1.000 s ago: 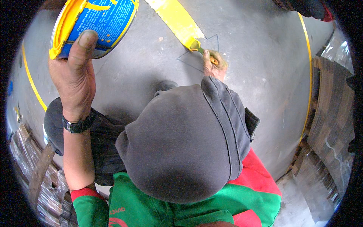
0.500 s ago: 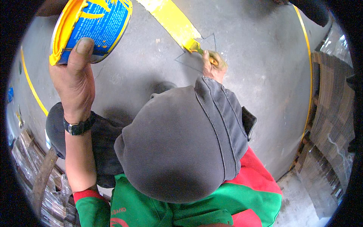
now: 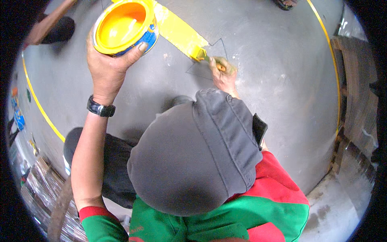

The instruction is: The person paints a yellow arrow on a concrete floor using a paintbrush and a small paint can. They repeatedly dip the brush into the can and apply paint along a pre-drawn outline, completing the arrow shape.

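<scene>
My left hand (image 3: 107, 70) grips a paint can (image 3: 150, 37) with a blue side and yellow smears over its rim. Its mouth faces me, showing yellow paint inside; the thumb lies on its side. On the grey floor, my right hand (image 3: 225, 77) is closed around the handle of a paintbrush (image 3: 197, 53). The brush's yellow-coated bristles touch the near end of a wide painted yellow stripe (image 3: 177, 31). A thin dark outline with a pointed corner (image 3: 221, 40) is drawn on the floor around that end.
Another person's arm (image 3: 50, 20) shows at upper left, and a shoe (image 3: 286, 4) at top right. Narrow yellow lines (image 3: 38, 103) run along both sides. Stacked cardboard (image 3: 356, 80) stands at right, film-wrapped goods (image 3: 46, 189) at lower left. My dark knee (image 3: 115, 169) is bent at left.
The can has moved right and turned, so its paint-filled mouth now shows. The brush has shifted slightly left and nearer. At upper left, the other person's arm has come into view.
</scene>
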Motion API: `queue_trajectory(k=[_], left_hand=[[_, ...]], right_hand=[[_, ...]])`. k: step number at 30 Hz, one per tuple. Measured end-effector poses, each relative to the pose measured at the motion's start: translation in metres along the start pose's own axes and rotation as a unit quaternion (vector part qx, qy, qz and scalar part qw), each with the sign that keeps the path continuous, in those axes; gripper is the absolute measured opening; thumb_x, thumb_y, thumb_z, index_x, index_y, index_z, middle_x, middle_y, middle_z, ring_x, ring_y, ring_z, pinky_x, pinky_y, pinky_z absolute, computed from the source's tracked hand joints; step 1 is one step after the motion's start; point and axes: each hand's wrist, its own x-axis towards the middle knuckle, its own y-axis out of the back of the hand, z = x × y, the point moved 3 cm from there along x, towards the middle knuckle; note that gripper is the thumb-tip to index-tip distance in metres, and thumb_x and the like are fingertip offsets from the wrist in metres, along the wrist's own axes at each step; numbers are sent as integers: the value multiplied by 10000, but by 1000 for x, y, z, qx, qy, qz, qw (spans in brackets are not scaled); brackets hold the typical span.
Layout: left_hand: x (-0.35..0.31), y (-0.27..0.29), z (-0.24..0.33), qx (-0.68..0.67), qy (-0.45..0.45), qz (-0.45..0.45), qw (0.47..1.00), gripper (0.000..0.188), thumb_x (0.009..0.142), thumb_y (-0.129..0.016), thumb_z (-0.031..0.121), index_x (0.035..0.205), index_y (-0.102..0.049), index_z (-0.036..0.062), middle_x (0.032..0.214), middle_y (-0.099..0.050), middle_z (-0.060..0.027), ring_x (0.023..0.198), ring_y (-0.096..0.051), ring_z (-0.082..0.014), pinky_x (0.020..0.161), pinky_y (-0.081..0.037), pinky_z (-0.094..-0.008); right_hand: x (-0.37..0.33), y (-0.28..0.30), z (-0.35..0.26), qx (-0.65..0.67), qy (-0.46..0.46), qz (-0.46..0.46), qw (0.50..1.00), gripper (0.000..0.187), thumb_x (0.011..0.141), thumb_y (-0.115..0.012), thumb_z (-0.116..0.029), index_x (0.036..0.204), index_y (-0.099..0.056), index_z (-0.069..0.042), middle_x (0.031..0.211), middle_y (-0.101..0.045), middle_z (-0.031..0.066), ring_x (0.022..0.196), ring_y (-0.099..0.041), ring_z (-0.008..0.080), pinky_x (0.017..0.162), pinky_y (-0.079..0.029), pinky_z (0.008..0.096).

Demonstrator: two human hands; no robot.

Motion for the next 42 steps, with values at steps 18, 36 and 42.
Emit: queue_trajectory(k=[18, 36, 42], left_hand=[[-23, -102, -72, 209, -98, -90, 969, 1084, 534, -963, 270, 1429, -397, 37, 1365, -527, -183, 1271, -508, -350, 1116, -390, -435], [-37, -116, -70, 245, -220, -109, 938, 1090, 554, -961, 269, 1454, -382, 59, 1415, -498, -178, 1346, -455, -373, 1148, -353, -467], [-32, -108, -92, 205, -125, -47, 970, 1013, 563, -958, 239, 1396, -423, 24, 1314, -561, -173, 1249, -533, -335, 1100, -404, -431]], right_hand=[[13, 83, -82, 116, 65, 63, 989, 177, 934, -732, -219, 899, -729, -45, 726, -685, 46, 609, -600, 105, 558, -469, 271], [32, 44, -83, 33, 50, -60, 996, 175, 933, -725, -220, 927, -739, -46, 733, -682, 50, 626, -610, 117, 569, -480, 279], [15, 76, -55, 91, -35, 36, 995, 234, 944, -728, -264, 917, -741, -32, 699, -648, -5, 645, -553, 62, 580, -445, 240]])
